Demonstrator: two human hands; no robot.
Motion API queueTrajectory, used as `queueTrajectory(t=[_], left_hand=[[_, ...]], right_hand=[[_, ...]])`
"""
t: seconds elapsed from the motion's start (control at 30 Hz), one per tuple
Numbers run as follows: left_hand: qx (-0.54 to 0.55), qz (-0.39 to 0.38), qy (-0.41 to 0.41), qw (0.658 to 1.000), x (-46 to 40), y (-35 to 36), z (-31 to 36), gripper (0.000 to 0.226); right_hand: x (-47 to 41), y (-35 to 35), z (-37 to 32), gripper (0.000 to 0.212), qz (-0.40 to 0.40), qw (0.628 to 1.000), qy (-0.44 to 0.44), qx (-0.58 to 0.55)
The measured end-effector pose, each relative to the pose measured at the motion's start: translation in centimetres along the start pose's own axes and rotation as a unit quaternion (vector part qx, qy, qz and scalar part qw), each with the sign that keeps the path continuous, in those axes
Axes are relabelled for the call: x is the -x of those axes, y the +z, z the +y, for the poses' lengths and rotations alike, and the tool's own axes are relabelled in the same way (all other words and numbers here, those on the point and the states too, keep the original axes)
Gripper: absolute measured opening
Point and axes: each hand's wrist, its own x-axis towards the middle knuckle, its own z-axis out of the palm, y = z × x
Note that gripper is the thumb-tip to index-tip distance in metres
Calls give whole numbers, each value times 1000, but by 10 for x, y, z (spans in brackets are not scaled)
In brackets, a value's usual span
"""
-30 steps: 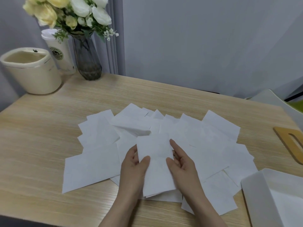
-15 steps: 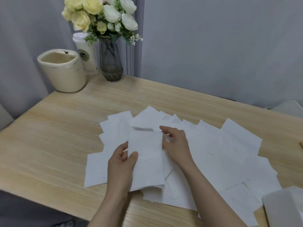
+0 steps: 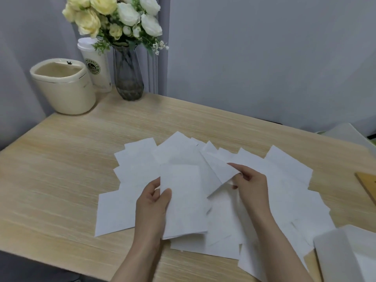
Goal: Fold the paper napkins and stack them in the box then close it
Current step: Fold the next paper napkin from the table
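Note:
Several white paper napkins (image 3: pixel 140 159) lie spread and overlapping across the middle of the wooden table (image 3: pixel 61 169). My left hand (image 3: pixel 152 202) grips a folded napkin stack (image 3: pixel 183 200) by its left edge, thumb on top. To its right, my right hand (image 3: pixel 250 184) pinches the corner of another napkin (image 3: pixel 219 169) and lifts it off the pile. The white box (image 3: pixel 333 253) stands open at the bottom right corner, partly cut off by the frame. A wooden lid (image 3: pixel 368 184) shows at the right edge.
At the back left stand a cream round container (image 3: pixel 65 88), a white lidded paper cup (image 3: pixel 95 68) and a dark glass vase (image 3: pixel 127 76) of yellow and white flowers. A grey-white chair back (image 3: pixel 345 133) sits beyond the table's right side.
My right hand has left the folded stack, moved right and pinched a loose napkin's corner, lifting it. The left hand still holds the stack. The view has swung left.

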Motion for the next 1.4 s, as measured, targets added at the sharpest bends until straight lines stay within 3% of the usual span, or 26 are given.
queueTrajectory(t=[0.2, 0.47, 0.57, 0.73, 1.0, 1.1, 1.17, 1.3, 1.4], left_hand=[[6, -7, -20, 1000, 7, 18, -4, 29], [-2, -2, -25, 1000, 7, 26, -8, 29], [-7, 0, -26, 1000, 6, 27, -9, 29], [-14, 2, -20, 1000, 6, 28, -9, 29], [-11, -2, -26, 1000, 7, 27, -7, 28], [-13, -3, -26, 1000, 8, 26, -8, 28], [-13, -5, -27, 1000, 8, 26, -8, 28], [-12, -8, -30, 999, 9, 28, -8, 28], [-11, -9, -25, 1000, 10, 30, -8, 29]], right_hand=[[19, -36, 14, 43, 47, 998, 29, -22], [40, -62, 37, 43, 27, 996, 79, 4], [42, -60, 32, 57, -23, 996, 72, 49], [42, -50, 19, 42, -28, 989, 45, 136], [35, -19, 24, 35, -3, 912, -24, 409], [36, -17, 23, 28, 30, 892, -39, 449], [36, -19, 22, 27, 48, 911, -46, 407], [35, -35, 18, 16, 58, 988, 23, 142], [34, -53, 16, 15, 62, 994, 82, -21]])
